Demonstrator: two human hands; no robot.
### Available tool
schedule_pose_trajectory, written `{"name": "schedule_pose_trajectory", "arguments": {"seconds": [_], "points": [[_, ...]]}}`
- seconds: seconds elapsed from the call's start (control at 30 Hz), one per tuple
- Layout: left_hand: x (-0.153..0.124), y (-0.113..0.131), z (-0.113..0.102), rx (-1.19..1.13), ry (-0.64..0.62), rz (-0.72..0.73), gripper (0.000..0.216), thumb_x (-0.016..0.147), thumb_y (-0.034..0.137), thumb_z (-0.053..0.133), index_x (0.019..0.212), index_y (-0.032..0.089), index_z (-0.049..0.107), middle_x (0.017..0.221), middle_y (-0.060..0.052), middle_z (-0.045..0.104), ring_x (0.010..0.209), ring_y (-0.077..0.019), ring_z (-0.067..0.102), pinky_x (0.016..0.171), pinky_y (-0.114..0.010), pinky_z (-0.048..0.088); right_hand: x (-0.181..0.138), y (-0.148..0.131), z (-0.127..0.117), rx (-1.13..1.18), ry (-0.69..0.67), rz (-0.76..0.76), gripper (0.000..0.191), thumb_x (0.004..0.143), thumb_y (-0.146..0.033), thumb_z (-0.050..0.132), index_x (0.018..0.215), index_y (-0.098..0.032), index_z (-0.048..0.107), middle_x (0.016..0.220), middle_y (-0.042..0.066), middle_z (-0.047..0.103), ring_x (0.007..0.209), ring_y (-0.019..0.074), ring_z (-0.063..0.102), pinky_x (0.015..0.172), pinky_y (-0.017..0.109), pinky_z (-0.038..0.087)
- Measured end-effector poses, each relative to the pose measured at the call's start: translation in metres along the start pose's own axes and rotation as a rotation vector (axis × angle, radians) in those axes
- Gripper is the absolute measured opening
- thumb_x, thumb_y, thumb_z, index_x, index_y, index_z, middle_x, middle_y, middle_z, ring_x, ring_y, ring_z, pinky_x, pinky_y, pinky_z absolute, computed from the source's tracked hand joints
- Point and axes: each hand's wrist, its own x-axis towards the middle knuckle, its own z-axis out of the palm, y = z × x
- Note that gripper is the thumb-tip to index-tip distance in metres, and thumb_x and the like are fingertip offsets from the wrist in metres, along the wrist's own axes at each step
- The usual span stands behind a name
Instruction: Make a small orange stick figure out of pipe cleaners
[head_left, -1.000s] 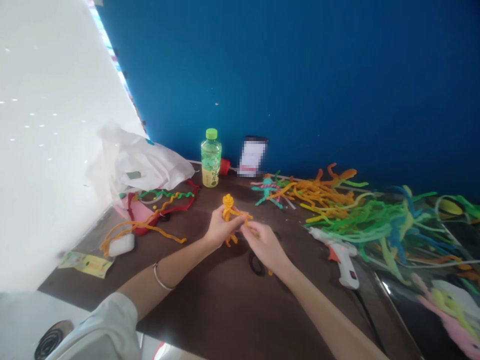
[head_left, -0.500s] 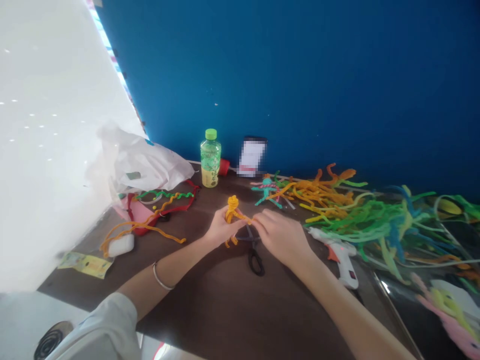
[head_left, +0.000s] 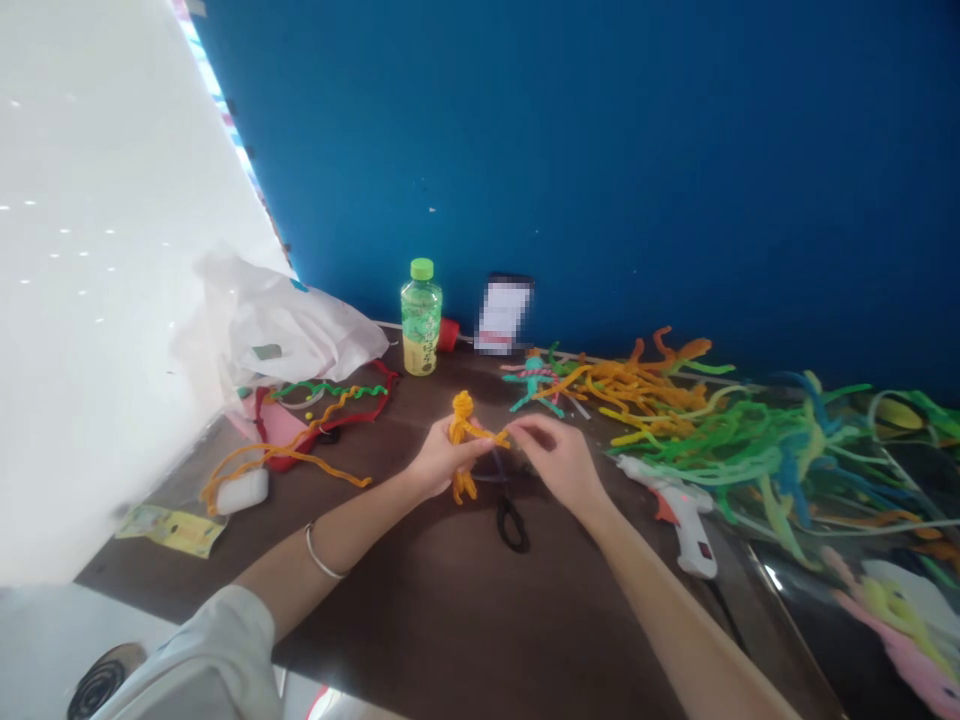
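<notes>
A small orange-yellow pipe cleaner figure (head_left: 462, 405) is held upright over the table, with a round head, an arm reaching right and legs hanging below the hand. My left hand (head_left: 441, 458) is closed around its body, thumb lying along the outstretched arm. The thumb and forefinger of my right hand (head_left: 559, 455) pinch at the tip of that arm. Under the hands lie scissors (head_left: 513, 525), their black handle loop showing and the blades partly covered. Behind my right hand rests a turquoise pipe cleaner figure (head_left: 534, 375) with a pink striped piece around it.
A heap of green pipe cleaners (head_left: 750, 440) and orange ones (head_left: 630, 385) spreads along the right. A white glue gun (head_left: 686, 515) lies nearer. At the back stand a green-capped bottle (head_left: 421, 320) and a phone (head_left: 504, 315). A white plastic bag (head_left: 300, 320) sits left, near a white case (head_left: 242, 491).
My right hand has opened its grip somewhat and shifted slightly, uncovering the end of the figure's arm. The figure has turned a little, and its legs show more below my left hand.
</notes>
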Motion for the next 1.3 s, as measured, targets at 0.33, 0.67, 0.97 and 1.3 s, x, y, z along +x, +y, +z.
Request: {"name": "schedule_pose_trajectory", "arguments": {"seconds": [0.33,0.67,0.97,1.3], "points": [[0.003,-0.001,-0.002,-0.069,0.042,0.022,0.042,0.051,0.027,0.078,0.073,0.014,0.045,0.047,0.010,0.045,0.031,0.0020,0.028,0.032,-0.013,0.018,-0.013,-0.001,0.046,0.752,0.022,0.457,0.034,0.062,-0.048,0.065,0.063,-0.016,0.053,0.044,-0.007,0.042,0.033,0.0030,0.032,0.034,0.018,0.019],[0.005,-0.003,-0.002,0.032,0.172,0.119,0.041,0.052,0.031,0.077,0.074,0.014,0.047,0.052,0.004,0.056,0.032,0.0001,0.033,0.034,-0.015,0.022,-0.022,-0.010,0.048,0.892,-0.065,0.563,0.030,0.066,-0.044,0.062,0.074,-0.016,0.055,0.044,-0.010,0.038,0.031,0.0017,0.028,0.034,0.017,0.015],[0.004,-0.005,0.000,0.184,0.283,0.210,0.034,0.056,0.032,0.074,0.073,0.014,0.050,0.060,0.001,0.060,0.037,-0.0034,0.044,0.036,-0.016,0.032,-0.021,-0.014,0.034,0.279,-0.076,0.253,0.028,0.072,-0.041,0.055,0.071,-0.014,0.061,0.054,0.001,0.056,0.048,0.0117,0.049,0.046,0.023,0.035],[0.003,-0.003,0.001,0.227,0.242,0.220,0.033,0.058,0.032,0.072,0.071,0.014,0.047,0.055,0.003,0.056,0.031,-0.0011,0.037,0.031,-0.015,0.028,-0.020,-0.028,0.002,-0.618,-0.055,-0.111,0.022,0.083,-0.029,0.043,0.082,-0.024,0.064,0.080,0.002,0.070,0.069,0.0185,0.063,0.057,0.025,0.038]]}}
